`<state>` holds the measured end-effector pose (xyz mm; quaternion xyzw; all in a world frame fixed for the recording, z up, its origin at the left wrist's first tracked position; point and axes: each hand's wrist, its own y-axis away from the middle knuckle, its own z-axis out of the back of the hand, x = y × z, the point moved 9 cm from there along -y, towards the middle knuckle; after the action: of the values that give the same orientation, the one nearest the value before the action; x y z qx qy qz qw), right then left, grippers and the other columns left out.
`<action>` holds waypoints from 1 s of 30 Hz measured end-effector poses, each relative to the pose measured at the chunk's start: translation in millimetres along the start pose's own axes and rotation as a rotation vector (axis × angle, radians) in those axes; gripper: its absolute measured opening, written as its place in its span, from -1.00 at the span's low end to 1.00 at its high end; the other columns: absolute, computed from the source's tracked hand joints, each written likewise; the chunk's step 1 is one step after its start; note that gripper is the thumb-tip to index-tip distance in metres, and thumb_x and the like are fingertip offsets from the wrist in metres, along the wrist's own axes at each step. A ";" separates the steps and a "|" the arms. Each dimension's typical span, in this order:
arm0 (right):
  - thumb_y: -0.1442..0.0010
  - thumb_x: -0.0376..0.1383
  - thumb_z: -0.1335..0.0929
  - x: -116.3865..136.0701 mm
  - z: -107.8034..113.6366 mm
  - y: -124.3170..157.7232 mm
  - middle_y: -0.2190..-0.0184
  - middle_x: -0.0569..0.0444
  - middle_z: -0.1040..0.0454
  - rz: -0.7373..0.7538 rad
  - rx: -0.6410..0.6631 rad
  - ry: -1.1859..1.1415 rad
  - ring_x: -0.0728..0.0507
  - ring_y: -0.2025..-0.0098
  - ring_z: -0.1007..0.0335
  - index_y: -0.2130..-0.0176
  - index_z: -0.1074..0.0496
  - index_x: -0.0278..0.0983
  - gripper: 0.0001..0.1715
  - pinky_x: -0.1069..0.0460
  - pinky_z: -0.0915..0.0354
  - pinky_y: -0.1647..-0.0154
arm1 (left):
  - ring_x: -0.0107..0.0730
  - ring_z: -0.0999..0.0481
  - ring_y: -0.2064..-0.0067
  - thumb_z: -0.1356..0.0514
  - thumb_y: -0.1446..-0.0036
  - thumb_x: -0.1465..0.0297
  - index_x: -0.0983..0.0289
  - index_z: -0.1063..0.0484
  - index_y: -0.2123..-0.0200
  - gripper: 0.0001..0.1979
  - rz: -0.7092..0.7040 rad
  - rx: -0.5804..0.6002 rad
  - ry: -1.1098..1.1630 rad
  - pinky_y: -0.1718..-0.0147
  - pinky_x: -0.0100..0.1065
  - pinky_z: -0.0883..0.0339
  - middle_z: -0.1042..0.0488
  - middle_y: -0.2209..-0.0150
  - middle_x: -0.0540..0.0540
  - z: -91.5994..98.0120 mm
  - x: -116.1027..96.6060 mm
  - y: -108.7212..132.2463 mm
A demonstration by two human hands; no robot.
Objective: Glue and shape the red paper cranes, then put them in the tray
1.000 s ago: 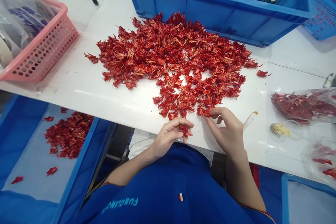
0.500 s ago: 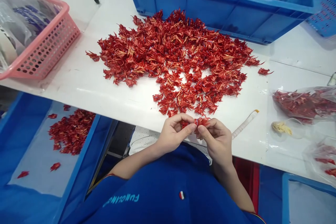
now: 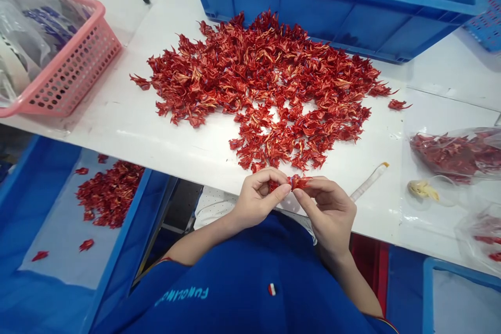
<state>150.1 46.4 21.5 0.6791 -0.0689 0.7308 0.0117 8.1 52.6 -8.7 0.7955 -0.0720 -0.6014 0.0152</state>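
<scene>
Just off the front edge of the white table (image 3: 156,148), both hands meet at a small red petal piece (image 3: 299,182). My left hand (image 3: 260,195) is closed on its left part, thumb against fingers. The thumb and fingers of my right hand (image 3: 326,211) pinch its right side. Part of the piece is hidden behind the fingers. Right beyond the hands spreads a large heap of similar red pieces (image 3: 242,73). A white stick with an orange tip (image 3: 370,182) lies to the right of my right hand.
Behind the heap stands a blue crate (image 3: 332,10) of dark green parts. A pink basket (image 3: 78,65) is at left. Below it, a blue bin (image 3: 104,271) holds more red pieces. Plastic bags of red pieces (image 3: 457,154) and a pale yellow bundle (image 3: 423,189) lie at right.
My right hand has shifted slightly right and its fingers have loosened a little, showing more of the red piece. My left hand keeps nearly the same grip. The view has shifted slightly.
</scene>
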 end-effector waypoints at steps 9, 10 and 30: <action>-0.09 -0.39 -0.47 -4.3 -1.5 5.4 0.39 0.10 -0.62 0.054 0.015 0.036 -0.11 0.34 -0.60 0.32 -0.52 -0.19 -0.88 0.00 -0.57 0.27 | -0.39 -0.42 0.40 -0.25 -0.16 0.38 0.26 -0.40 0.45 -0.84 -0.390 -0.067 -0.337 0.40 -0.36 -0.30 -0.47 0.44 0.07 4.1 -27.6 5.8; -0.10 -0.41 -0.47 -4.4 -0.5 7.1 0.38 0.11 -0.63 0.073 0.004 0.041 -0.10 0.34 -0.61 0.30 -0.51 -0.18 -0.85 0.02 -0.57 0.28 | -0.39 -0.43 0.40 -0.24 -0.16 0.41 0.25 -0.40 0.45 -0.86 -0.432 -0.073 -0.364 0.40 -0.35 -0.31 -0.48 0.44 0.07 3.2 -31.4 7.3; -0.07 -0.24 -0.52 -12.9 -11.1 2.7 0.40 0.23 -0.58 -0.044 0.099 -0.130 -0.07 0.37 -0.61 0.24 -0.16 -0.12 -0.53 0.07 -0.55 0.35 | -0.33 -0.51 0.33 -0.21 -0.19 0.39 0.24 -0.49 0.40 -0.88 -0.494 0.034 -0.452 0.35 -0.31 -0.43 -0.50 0.36 0.13 4.0 -25.7 12.2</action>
<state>139.7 46.0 7.7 0.7261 -0.0184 0.6872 -0.0104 -3.7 44.2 16.0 0.6356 0.1113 -0.7470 -0.1604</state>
